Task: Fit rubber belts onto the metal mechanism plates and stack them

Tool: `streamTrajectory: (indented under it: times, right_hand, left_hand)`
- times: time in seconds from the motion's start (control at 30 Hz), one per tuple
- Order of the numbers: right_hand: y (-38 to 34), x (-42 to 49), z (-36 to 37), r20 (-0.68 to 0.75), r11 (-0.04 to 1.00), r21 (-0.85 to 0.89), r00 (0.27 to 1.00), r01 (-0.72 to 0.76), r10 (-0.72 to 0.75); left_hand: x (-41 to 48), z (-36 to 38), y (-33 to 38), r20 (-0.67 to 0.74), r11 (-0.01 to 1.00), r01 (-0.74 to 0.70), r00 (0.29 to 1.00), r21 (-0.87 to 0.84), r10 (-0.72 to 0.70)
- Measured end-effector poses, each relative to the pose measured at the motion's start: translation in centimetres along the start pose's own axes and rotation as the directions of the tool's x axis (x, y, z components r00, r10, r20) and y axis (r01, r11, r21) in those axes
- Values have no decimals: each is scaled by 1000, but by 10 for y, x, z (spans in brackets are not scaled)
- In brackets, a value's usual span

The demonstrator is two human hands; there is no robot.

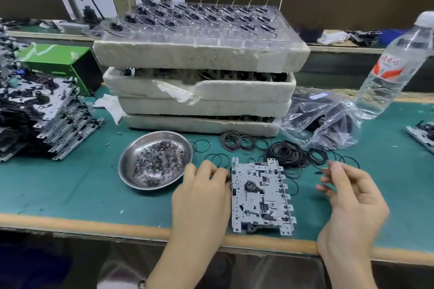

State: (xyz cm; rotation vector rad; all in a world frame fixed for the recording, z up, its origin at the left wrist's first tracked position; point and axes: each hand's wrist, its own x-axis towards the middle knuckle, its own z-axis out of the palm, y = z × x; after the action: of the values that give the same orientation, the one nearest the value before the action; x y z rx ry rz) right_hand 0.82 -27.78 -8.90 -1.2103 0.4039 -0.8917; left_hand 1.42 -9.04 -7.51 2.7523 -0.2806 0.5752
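Left hand: the left hand lies palm down near the front edge, fingers curled onto the plate's left edge, grasping it.
Right hand: the right hand is raised just right of the plate, fingers loosely bent and blurred; whether it pinches a belt, I cannot tell.
Plate: the flat grey perforated metal mechanism plate lies on the green-matted worktop, between the hands.
Belts: a tangled pile of thin black rubber belts sits just beyond the plate.
Dish: a round steel dish of small washers stands left, beside the left hand.
Far: stacked metal plates at left; stacked white foam trays in the middle; a crumpled clear plastic bag and a clear water bottle at right.
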Motion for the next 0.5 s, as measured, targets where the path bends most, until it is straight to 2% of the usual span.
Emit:
streamTrajectory:
  times: [0.1,0.2,0.33,0.43,0.5]
  right_hand:
    - [1,0,0,6,1000,-2,1000,-1,1]
    - [1,1,0,14,1000,-9,1000,4,-4]
    - [2,0,-1,15,1000,-11,1000,15,-14]
    - [3,0,-1,13,1000,2,1000,24,-24]
    - [2,-1,0,26,999,12,999,38,-38]
  left_hand:
    - [0,-4,-9,-9,989,-62,998,134,64]
    - [3,-5,-17,-1,959,-57,998,278,59]
    - [12,-7,-19,91,900,-74,995,429,38]
    - [19,-11,-19,128,875,-165,985,455,119]
    - [27,-23,-24,99,910,-178,984,375,151]
